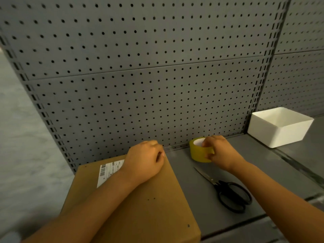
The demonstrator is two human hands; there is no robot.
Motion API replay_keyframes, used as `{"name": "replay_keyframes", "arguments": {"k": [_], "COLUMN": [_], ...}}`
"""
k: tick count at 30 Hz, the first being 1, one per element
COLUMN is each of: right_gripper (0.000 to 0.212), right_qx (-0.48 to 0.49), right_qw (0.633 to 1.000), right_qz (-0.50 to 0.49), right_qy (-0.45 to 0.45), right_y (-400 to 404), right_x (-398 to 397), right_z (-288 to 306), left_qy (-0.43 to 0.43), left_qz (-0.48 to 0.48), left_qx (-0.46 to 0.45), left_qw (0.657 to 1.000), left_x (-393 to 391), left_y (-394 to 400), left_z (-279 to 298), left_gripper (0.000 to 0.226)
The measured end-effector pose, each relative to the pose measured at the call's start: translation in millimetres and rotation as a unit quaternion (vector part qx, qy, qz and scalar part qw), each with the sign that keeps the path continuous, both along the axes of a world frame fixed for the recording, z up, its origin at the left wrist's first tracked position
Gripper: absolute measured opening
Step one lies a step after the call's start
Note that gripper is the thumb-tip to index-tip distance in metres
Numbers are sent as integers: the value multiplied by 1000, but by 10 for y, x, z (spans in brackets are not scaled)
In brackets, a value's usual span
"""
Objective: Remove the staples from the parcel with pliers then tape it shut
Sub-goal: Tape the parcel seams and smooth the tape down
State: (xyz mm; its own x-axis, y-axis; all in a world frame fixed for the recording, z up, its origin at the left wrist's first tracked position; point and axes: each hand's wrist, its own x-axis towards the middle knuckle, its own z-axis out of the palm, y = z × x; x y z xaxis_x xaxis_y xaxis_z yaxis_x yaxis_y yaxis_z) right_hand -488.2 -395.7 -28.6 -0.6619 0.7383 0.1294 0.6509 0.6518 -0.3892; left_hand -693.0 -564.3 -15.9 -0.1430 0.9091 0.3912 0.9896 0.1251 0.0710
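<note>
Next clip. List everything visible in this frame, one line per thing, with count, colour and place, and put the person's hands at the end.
parcel: 1, brown cardboard, on the shelf at lower left, lying flat
label: 1, white with a barcode, on the parcel's top near its far left corner
tape roll: 1, yellow, on the shelf right of the parcel
scissors: 1, black handles, flat on the shelf in front of the tape roll, blades closed
box: 1, white, open top, on the shelf at far right
pegboard: grey, back wall behind the shelf
left hand: fingers curled, resting on the parcel's far edge
right hand: holds the tape roll
</note>
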Motion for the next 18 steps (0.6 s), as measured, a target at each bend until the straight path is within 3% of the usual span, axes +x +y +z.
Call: {"name": "replay_keyframes", "arguments": {"k": [6,10,14,18], "right_gripper": [27,36,36,42], "right_qx": [35,41,15,-64], "right_qw": [998,998,993,983], "right_qz": [-28,-34,41,121], "right_qy": [-46,28,112,122], "right_y": [-61,-197,-526,-853], "right_x": [107,4,-307,-594], "right_z": [-189,-98,147,224], "left_qy": [-95,-127,-133,-120], "left_qz": [-23,-32,-25,-25], "left_qx": [-35,-31,-9,-5], "left_qw": [995,991,991,992], "left_x": [3,4,30,50], "left_y": [-77,-111,-139,-141], "left_z": [23,-25,-67,-77], "left_gripper": [28,30,29,28]}}
